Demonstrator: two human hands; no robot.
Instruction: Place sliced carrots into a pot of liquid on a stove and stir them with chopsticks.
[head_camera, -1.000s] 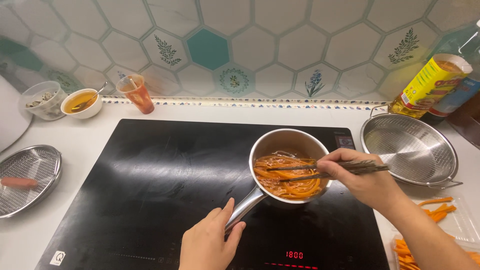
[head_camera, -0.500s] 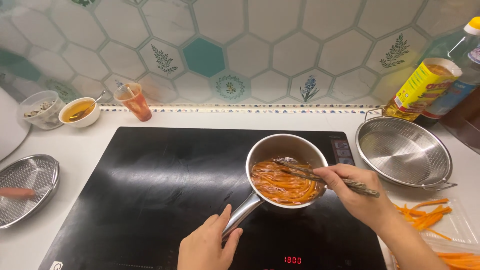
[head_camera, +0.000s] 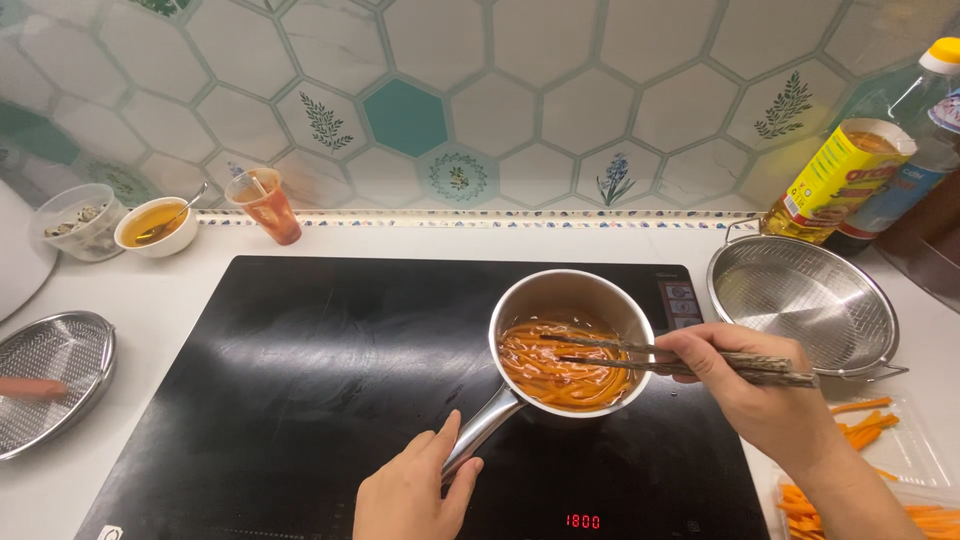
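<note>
**Carrot strips stirred in a small steel pan**

Nearest to the person, the left hand (head_camera: 415, 492) is curled around the long metal handle of a small round stainless steel saucepan (head_camera: 570, 300), pinning it in place on the flat black glass induction hob (head_camera: 290, 380). The pan sits just ahead of that hand and a little to its right. The right hand (head_camera: 760, 390), right of the pan, is closed around a pair of dark wooden chopsticks (head_camera: 680, 358), held nearly level, their tips reaching over the rim into the glossy orange carrot strips (head_camera: 560, 365) that lie in the pan's bottom.

To my eye this is the stirring stage: the strips look wet and coated, and a red display glows on the hob between the two wrists. The next move seems to call for sweeping the tips through the strips while the left hand keeps the pan from sliding.

Below and right of the right hand, raw carrot sticks (head_camera: 860, 420) lie in a clear plastic tray. Beyond that hand sits a round steel mesh colander (head_camera: 800, 300), with a yellow-labelled oil bottle (head_camera: 835, 180) behind it. Far left of the left hand is a second mesh strainer (head_camera: 50, 380); farther back, a small white bowl of amber liquid (head_camera: 155, 225) and an orange plastic cup (head_camera: 265, 205).
</note>
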